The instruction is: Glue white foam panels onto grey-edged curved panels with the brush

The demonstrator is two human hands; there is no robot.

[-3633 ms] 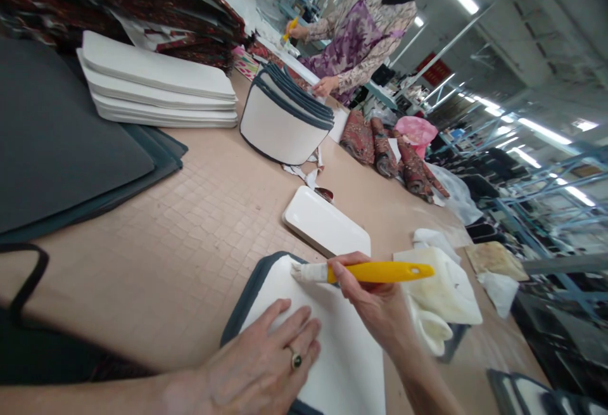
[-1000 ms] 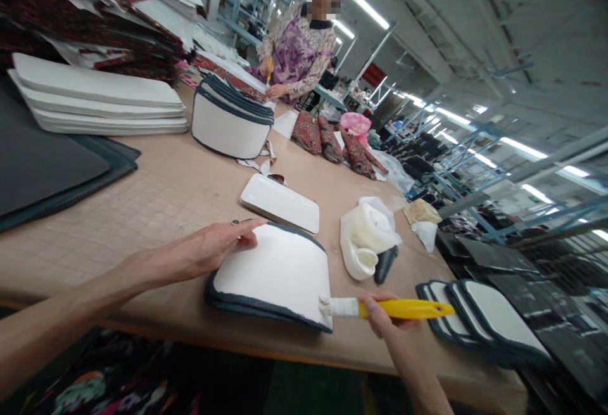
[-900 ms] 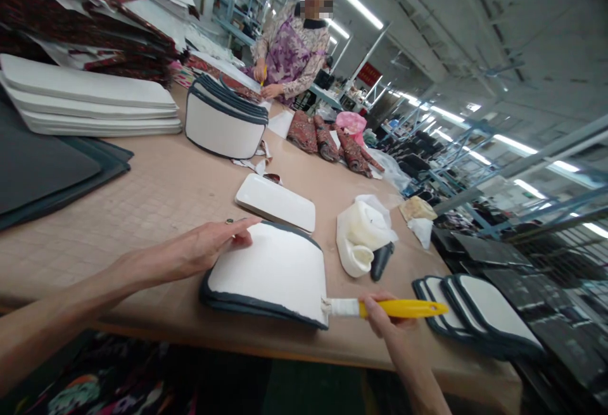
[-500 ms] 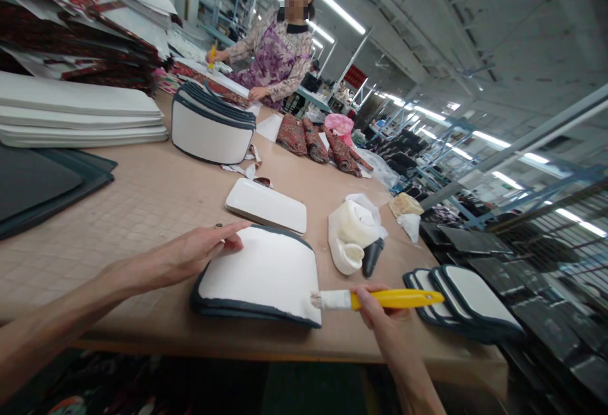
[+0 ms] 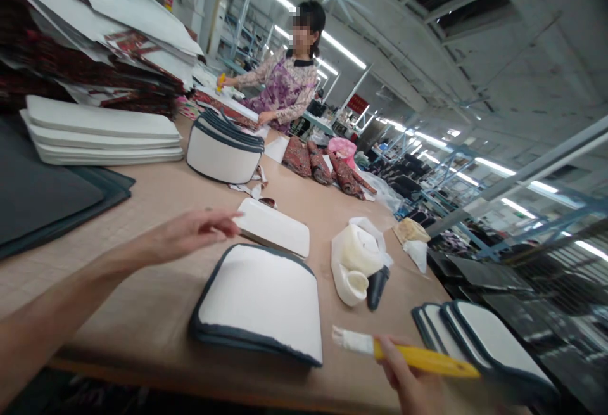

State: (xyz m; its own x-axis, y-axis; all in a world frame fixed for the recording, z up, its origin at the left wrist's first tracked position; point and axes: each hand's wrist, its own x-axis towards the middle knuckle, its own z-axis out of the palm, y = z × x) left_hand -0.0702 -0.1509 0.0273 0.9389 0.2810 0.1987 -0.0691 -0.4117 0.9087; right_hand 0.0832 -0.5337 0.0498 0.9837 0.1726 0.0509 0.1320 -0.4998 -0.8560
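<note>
In front of me lies a curved white panel with dark blue edging (image 5: 263,298), on top of a dark layer of the same shape. My left hand (image 5: 202,231) hovers beyond its upper left corner. Its fingers are loosely bent and apart, holding nothing, with the fingertips close to a white rounded board (image 5: 275,228); whether they touch it I cannot tell. On the right, my right hand (image 5: 403,374) grips a paintbrush with a yellow handle (image 5: 434,360). The brush's whitish bristle end points left, apart from the panel, over the brown table (image 5: 166,313).
A cut-open white plastic jug (image 5: 356,263) stands beyond the brush. Edged panels (image 5: 498,339) lie at right; another stack (image 5: 223,149) stands farther back. White boards (image 5: 104,133) are piled at left. Across the table, a person (image 5: 289,85) holds a yellow-handled tool.
The brush has left the panel's right edge and moved right with my right hand. My left hand has lifted off the panel towards the white board. The view has tilted up slightly.
</note>
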